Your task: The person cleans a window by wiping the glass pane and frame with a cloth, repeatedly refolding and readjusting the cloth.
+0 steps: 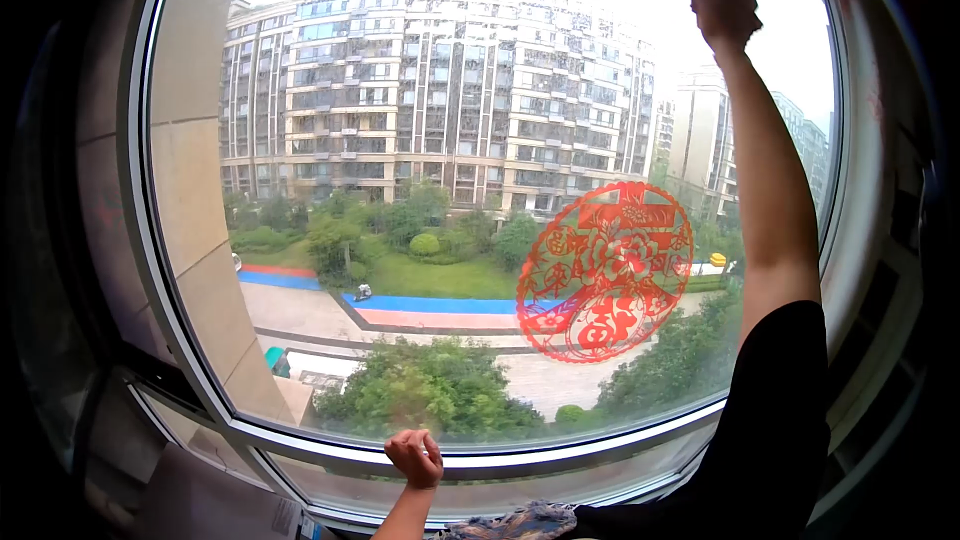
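High at the upper right, my right hand is pressed toward the window glass with the arm stretched up. Backlight darkens it, but a ragged edge beside the fingers looks like a crumpled cloth held under the palm. Low in the middle, my left hand is curled closed just in front of the lower window frame, and nothing shows in its fingers. Whether it touches the frame I cannot tell. A round red paper-cut decoration is on the glass, left of my right arm. Faint streaks mark the upper pane.
A metal side frame bounds the pane at left. Below it, a dark flat panel stands at the lower left. Patterned fabric shows at the bottom edge. Outside are apartment blocks, trees and a blue path.
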### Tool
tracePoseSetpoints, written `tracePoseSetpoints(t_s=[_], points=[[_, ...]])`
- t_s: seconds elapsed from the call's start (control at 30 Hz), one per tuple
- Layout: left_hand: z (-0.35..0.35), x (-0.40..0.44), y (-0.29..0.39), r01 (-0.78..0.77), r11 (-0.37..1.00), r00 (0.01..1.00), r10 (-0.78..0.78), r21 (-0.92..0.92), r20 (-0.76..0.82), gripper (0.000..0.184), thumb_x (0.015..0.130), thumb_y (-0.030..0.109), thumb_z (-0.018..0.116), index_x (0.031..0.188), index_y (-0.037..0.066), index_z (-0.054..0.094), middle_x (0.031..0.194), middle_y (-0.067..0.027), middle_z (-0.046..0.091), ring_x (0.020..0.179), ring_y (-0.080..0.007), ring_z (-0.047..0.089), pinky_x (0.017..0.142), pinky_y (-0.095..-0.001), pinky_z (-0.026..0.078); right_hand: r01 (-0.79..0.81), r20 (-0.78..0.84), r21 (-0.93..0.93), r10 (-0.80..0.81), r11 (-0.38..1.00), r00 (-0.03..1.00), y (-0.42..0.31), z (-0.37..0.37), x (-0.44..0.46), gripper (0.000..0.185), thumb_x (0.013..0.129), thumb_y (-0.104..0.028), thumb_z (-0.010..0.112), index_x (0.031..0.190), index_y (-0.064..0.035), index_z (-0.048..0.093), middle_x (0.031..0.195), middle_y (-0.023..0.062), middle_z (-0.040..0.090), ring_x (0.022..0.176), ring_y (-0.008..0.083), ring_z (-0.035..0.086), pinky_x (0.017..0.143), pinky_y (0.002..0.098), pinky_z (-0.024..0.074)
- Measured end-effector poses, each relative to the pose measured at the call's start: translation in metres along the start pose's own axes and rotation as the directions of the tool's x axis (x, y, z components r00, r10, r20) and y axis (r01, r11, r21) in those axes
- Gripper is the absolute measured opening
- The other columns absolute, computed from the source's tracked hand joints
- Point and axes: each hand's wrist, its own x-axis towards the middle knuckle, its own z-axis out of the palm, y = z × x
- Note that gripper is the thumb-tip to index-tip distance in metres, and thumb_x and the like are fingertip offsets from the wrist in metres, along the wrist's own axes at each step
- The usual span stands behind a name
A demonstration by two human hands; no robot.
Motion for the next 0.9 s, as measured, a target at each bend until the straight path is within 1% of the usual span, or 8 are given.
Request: tracePoseSetpoints(t_s=[0.2, 0.33, 0.53, 0.63, 0.73, 0.8, 0.87, 0.9], points=[[-0.002, -0.003, -0.003, -0.031, 0.999, 0.998, 0.032, -0.004, 0.054, 0.016, 0.091, 0.010, 0.060, 0.107, 0.008, 0.059, 0.097, -0.0124, 0.055, 0.094, -0.0318, 0.055, 0.083, -0.0459, 0.038, -0.306, -0.309, 0.439, 0.462, 0.845, 0.832, 0.161, -0.030, -0.066, 0.031, 0.090, 0.005, 0.038, 0.069, -0.0079, 0.056, 0.060, 0.0062, 0.056, 0.048, 0.0133, 0.056, 0.042, 0.0254, 0.0451], [-0.002, 0.000, 0.000, -0.033, 0.998, 0.998, 0.030, 0.046, 0.063, 0.018, 0.093, 0.011, 0.056, 0.110, 0.006, 0.057, 0.099, -0.0138, 0.055, 0.096, -0.0331, 0.053, 0.086, -0.0467, 0.038, -0.405, -0.334, -0.288, 0.306, 0.868, 0.892, 0.090, -0.015, -0.061, 0.019, 0.089, -0.027, 0.056, 0.091, -0.0118, 0.068, 0.080, 0.0128, 0.071, 0.073, 0.0286, 0.069, 0.063, 0.0412, 0.0532], [0.001, 0.002, 0.004, -0.009, 0.982, 0.999, 0.016, 0.189, -0.036, 0.013, 0.098, 0.012, 0.050, 0.106, 0.004, 0.056, 0.100, -0.0152, 0.054, 0.097, -0.0336, 0.052, 0.086, -0.0472, 0.038, 0.486, 0.012, 0.048, -0.487, 0.872, 0.873, -0.114, -0.019, -0.122, 0.044, 0.090, -0.059, 0.061, 0.107, -0.0186, 0.063, 0.098, 0.0054, 0.060, 0.096, 0.0270, 0.056, 0.071, 0.0476, 0.0395], [0.007, 0.006, 0.008, 0.101, 0.965, 0.983, -0.058, 0.243, -0.176, 0.016, 0.102, 0.013, 0.048, 0.109, 0.000, 0.055, 0.104, -0.0166, 0.053, 0.099, -0.0349, 0.052, 0.089, -0.0480, 0.040, 0.859, 0.000, 0.166, -0.871, 0.484, 0.491, -0.100, -0.008, -0.157, 0.060, 0.097, -0.060, 0.052, 0.151, -0.0341, 0.044, 0.161, -0.0073, 0.035, 0.151, 0.0182, 0.027, 0.126, 0.0472, 0.0166], [0.014, 0.005, 0.009, 0.300, 0.890, 0.918, -0.172, 0.343, -0.356, 0.022, 0.107, 0.018, 0.045, 0.112, -0.001, 0.055, 0.109, -0.0176, 0.053, 0.102, -0.0361, 0.051, 0.091, -0.0481, 0.041, 0.800, 0.007, 0.256, -0.829, 0.542, 0.559, -0.059, -0.012, -0.138, 0.055, 0.100, -0.059, 0.048, 0.151, -0.0410, 0.042, 0.157, -0.0091, 0.040, 0.147, 0.0200, 0.034, 0.126, 0.0466, 0.0169], [0.021, -0.001, -0.003, 0.421, 0.837, 0.858, -0.243, 0.350, -0.453, 0.024, 0.109, 0.018, 0.043, 0.114, -0.002, 0.054, 0.109, -0.0179, 0.054, 0.102, -0.0365, 0.052, 0.089, -0.0479, 0.042, 0.837, -0.011, -0.380, -0.907, 0.393, 0.421, -0.006, -0.029, -0.113, 0.055, 0.101, -0.059, 0.044, 0.150, -0.0348, 0.045, 0.155, -0.0080, 0.044, 0.145, 0.0209, 0.038, 0.124, 0.0460, 0.0215], [0.023, -0.002, -0.002, 0.488, 0.804, 0.826, -0.301, 0.339, -0.477, 0.024, 0.110, 0.019, 0.042, 0.114, -0.002, 0.054, 0.109, -0.0181, 0.055, 0.101, -0.0362, 0.052, 0.087, -0.0473, 0.043, 0.741, -0.089, 0.024, -0.737, 0.671, 0.670, 0.062, -0.014, -0.080, 0.051, 0.103, -0.057, 0.039, 0.144, -0.0300, 0.052, 0.154, 0.0002, 0.046, 0.146, 0.0201, 0.038, 0.121, 0.0448, 0.0275], [0.023, -0.002, -0.003, 0.453, 0.808, 0.844, -0.253, 0.376, -0.473, 0.024, 0.109, 0.018, 0.042, 0.114, -0.002, 0.055, 0.109, -0.0181, 0.055, 0.100, -0.0363, 0.052, 0.087, -0.0473, 0.043, 0.434, -0.097, 0.691, -0.520, 0.578, 0.848, 0.067, -0.086, -0.059, 0.018, 0.097, -0.028, 0.052, 0.087, -0.0142, 0.059, 0.061, 0.0037, 0.052, 0.060, 0.0225, 0.057, 0.070, 0.0459, 0.0426]])
